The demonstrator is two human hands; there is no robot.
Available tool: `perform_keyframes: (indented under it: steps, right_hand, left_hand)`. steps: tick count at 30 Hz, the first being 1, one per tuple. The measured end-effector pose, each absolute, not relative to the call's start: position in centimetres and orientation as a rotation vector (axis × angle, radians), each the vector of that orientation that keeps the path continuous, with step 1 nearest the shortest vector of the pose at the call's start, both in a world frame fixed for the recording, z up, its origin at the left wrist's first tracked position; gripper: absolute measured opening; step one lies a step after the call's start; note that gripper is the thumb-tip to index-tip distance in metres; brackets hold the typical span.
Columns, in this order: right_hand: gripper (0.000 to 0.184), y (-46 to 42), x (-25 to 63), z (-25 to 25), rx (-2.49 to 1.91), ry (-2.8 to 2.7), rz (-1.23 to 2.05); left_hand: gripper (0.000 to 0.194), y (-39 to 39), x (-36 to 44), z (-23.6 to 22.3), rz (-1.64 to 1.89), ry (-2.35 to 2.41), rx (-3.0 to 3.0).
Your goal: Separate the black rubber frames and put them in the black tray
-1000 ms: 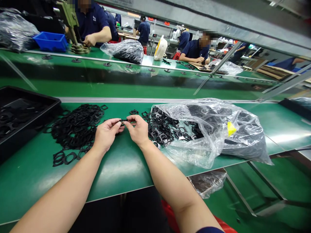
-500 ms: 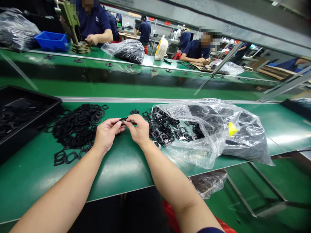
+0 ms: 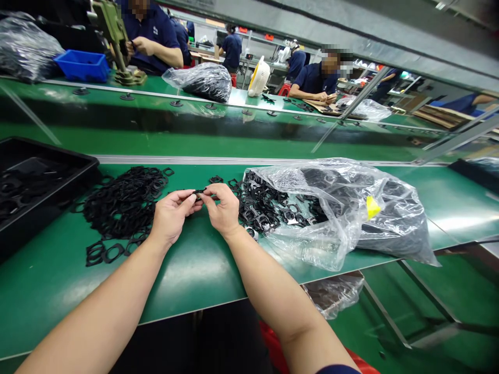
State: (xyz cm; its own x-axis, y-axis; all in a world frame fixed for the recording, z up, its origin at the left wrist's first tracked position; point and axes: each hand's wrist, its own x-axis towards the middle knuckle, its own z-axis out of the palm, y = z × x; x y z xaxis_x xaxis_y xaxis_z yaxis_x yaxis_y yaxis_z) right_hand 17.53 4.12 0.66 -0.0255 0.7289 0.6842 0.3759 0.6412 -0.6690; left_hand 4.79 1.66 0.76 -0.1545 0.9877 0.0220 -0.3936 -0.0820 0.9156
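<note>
Between the fingertips of my left hand (image 3: 173, 213) and my right hand (image 3: 223, 208) is a small black plastic part (image 3: 199, 191), held just above the green tabletop (image 3: 187, 280). Both hands pinch it, and my fingers cover most of its shape. To the left of my left hand lies a heap of black ring-shaped frames (image 3: 120, 205), with a few loose ones at its near side. Beside my right hand, black parts with shiny silvery areas (image 3: 263, 208) spill from the mouth of a large clear plastic bag (image 3: 374, 213).
A black tray (image 3: 83, 169) with black parts stands at the far left. Across a green divider, co-workers (image 3: 150, 39) sit at another bench with a blue bin (image 3: 83, 66), a green hand press (image 3: 113, 39), a filled bag (image 3: 205, 82) and a yellow-white fan (image 3: 259, 77).
My hands stay almost still, both pinching the small black part. Across the bench, the co-worker at the press has raised a hand toward it.
</note>
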Motion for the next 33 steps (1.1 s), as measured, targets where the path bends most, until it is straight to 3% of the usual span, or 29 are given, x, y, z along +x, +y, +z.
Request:
perform_keyframes:
  steps: [9, 17, 23, 29, 33]
  right_hand:
    - [0.010, 4.16, 17.53, 0.78, -0.923, -1.575, 0.481]
    - [0.021, 4.90, 17.19, 0.01, -0.945, -1.300, 1.049]
    - [0.018, 4.70, 17.56, 0.27, -0.996, -1.591, 0.771]
    - [0.029, 4.71, 17.22, 0.17, -0.960, -1.366, 0.914]
    - [0.019, 4.57, 17.39, 0.19, -0.987, -1.465, 0.749]
  left_hand:
    - [0.035, 1.75, 4.71, 0.62, 1.528, 0.994, 0.875]
    - [0.033, 2.13, 4.40, 0.01, 1.480, 1.016, 0.972]
    - [0.034, 2.21, 4.08, 0.09, 1.425, 1.192, 1.122]
    - [0.042, 2.22, 4.35, 0.40, 1.432, 1.171, 0.934]
    - [0.041, 2.25, 4.44, 0.68, 1.475, 1.087, 0.871]
